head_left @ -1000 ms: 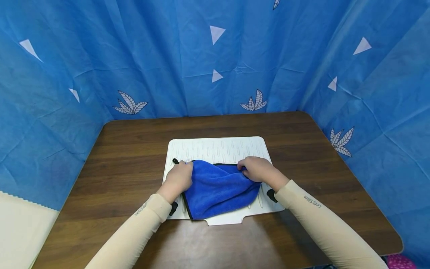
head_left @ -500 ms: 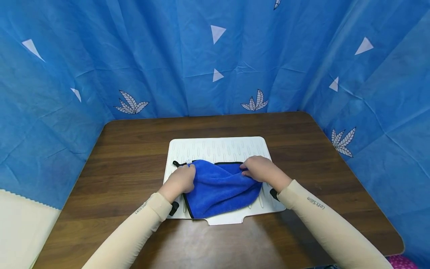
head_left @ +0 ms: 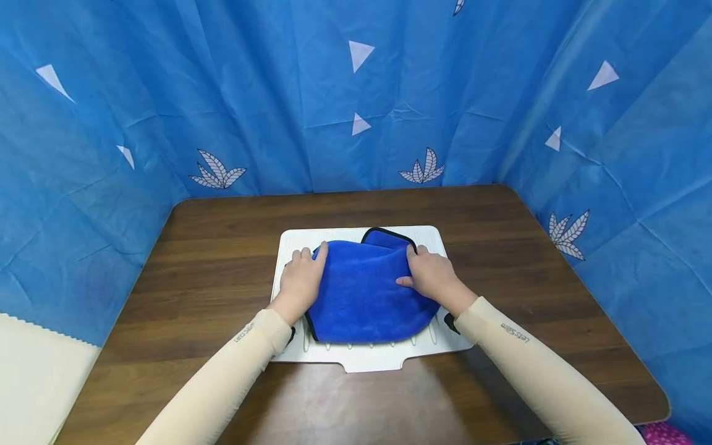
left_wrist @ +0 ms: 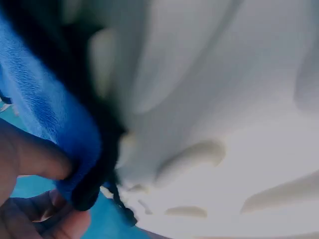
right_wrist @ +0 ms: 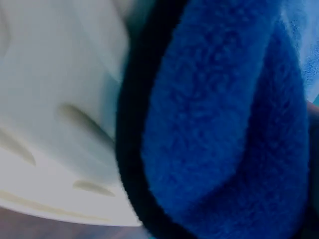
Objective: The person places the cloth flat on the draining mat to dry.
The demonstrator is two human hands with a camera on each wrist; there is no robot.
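Observation:
A blue plush towel (head_left: 369, 290) with black piping hangs between the two hands, over a white board (head_left: 372, 361) with raised oval ridges. At the towel's left side the left hand (head_left: 300, 281) pinches it, thumb on top; the left wrist view shows the thumb and fingers closed on the towel's black-edged border (left_wrist: 82, 144). Gripping the right side is the right hand (head_left: 436, 275), its thumb lying against the cloth. In the right wrist view a folded part of the towel (right_wrist: 209, 124) fills the right half, and that hand is mostly hidden.
The board lies on a dark brown wooden table (head_left: 222, 247), its tab toward the person. A blue patterned curtain (head_left: 311, 93) surrounds the table's back and sides. A cream cloth (head_left: 39, 377) hangs at the left edge.
Both hands have brought the towel's top away from the person, the left hand more so. Its front is smoother, its lower edge has drawn back, and a corner flap shows near the board's far edge.

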